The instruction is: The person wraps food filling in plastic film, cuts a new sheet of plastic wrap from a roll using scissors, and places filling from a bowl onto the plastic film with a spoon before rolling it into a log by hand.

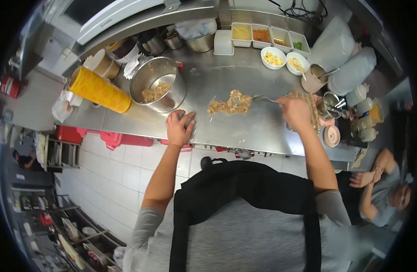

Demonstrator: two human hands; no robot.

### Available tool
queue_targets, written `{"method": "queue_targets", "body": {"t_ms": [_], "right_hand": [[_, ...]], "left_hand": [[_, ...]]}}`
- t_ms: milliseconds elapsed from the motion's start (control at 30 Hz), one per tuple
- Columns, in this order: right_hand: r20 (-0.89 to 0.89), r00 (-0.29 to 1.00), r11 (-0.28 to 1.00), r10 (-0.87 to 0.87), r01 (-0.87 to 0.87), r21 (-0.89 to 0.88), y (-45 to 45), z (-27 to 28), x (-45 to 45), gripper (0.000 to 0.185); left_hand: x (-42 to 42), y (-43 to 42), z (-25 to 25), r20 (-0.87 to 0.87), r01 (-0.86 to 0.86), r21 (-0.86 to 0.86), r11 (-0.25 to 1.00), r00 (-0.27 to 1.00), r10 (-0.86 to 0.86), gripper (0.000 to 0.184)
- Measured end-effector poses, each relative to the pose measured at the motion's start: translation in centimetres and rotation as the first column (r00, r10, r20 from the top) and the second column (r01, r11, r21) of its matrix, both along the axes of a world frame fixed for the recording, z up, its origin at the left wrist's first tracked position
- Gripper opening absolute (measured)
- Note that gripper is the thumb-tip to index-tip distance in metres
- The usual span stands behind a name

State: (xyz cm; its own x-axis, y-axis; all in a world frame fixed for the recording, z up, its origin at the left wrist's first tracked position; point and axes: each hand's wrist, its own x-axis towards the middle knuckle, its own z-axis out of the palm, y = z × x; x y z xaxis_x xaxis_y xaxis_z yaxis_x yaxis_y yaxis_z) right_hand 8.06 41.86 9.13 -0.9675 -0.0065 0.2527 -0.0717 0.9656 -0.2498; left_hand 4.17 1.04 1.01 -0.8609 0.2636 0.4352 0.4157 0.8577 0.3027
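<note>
Lumpy brown food mixture (232,104): spread straight on the shiny grey steel counter (208,131), between the hands!
Right hand (295,111): clamped on a silver-coloured metal fork (265,98), tip touching that mixture.
Left hand (179,128): fingers apart, resting at the counter's near edge, just beside a deep round steel pot (156,71) (more brown food (156,92) inside).
</note>
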Motion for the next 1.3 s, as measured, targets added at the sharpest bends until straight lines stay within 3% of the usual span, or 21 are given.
{"method": "queue_targets", "body": {"t_ms": [67, 267, 400, 500, 600, 700, 800, 900, 1000, 1133, 1300], "right_hand": [[-0.011, 0.996, 0.994, 0.086, -0.085, 0.066, -1.6, 0.5, -1.6, 0.018], [-0.024, 0.984, 0.984, 0.176, -0.176, 0.006, -5.8, 1.2, -5.7, 0.018], [0.115, 0.991, 0.997, 0.069, -0.073, 0.032, -5.2, 0.9, -7.8, 0.020], [0.125, 0.980, 0.987, 0.156, -0.158, 0.010, -4.3, 0.6, -6.3, 0.020], [0.050, 0.991, 0.984, 0.122, -0.115, -0.135, -3.3, 2.1, -3.5, 0.019], [0.098, 0.988, 0.991, 0.119, -0.124, 0.044, -2.6, 0.5, -2.2, 0.019], [-0.040, 0.997, 0.998, 0.059, -0.060, -0.030, -2.8, -1.8, -2.6, 0.018], [-0.056, 0.995, 0.990, 0.087, -0.093, -0.108, -3.2, -1.7, -1.5, 0.017], [0.061, 0.992, 0.994, 0.107, -0.105, -0.027, -4.4, -1.2, 1.2, 0.017], [0.045, 0.992, 0.988, 0.120, -0.115, -0.102, -3.4, -0.9, 0.0, 0.017], [0.073, 0.997, 0.999, 0.001, 0.003, -0.053, -4.7, -0.4, -3.0, 0.018]], "left_hand": [[0.0, -0.1, -0.1, -0.013, 0.002, 0.013, 1.000, 1.000, -0.001, 0.032], [0.1, -0.3, 0.2, 0.015, -0.004, 0.010, 1.000, 1.000, 0.004, 0.031], [0.2, -0.4, 0.3, 0.023, -0.001, 0.029, 1.000, 1.000, 0.000, 0.030], [0.1, -0.5, 0.3, 0.017, -0.007, 0.028, 1.000, 1.000, 0.007, 0.030], [0.2, -0.3, 0.3, 0.033, -0.017, 0.029, 0.999, 0.999, 0.016, 0.030], [0.0, -0.6, 0.1, 0.043, -0.023, 0.025, 0.999, 0.999, 0.022, 0.030], [0.1, -0.5, 0.2, 0.048, -0.021, 0.035, 0.999, 0.999, 0.020, 0.031], [0.2, -0.5, 0.4, 0.060, -0.026, 0.041, 0.999, 0.998, 0.024, 0.031], [0.1, -0.5, 0.4, 0.044, -0.025, 0.036, 0.999, 0.999, 0.023, 0.032], [0.2, -0.5, 0.3, 0.037, -0.026, 0.033, 0.999, 0.999, 0.025, 0.033], [0.1, -0.6, 0.2, 0.040, -0.035, 0.031, 0.999, 0.999, 0.034, 0.033]]}}
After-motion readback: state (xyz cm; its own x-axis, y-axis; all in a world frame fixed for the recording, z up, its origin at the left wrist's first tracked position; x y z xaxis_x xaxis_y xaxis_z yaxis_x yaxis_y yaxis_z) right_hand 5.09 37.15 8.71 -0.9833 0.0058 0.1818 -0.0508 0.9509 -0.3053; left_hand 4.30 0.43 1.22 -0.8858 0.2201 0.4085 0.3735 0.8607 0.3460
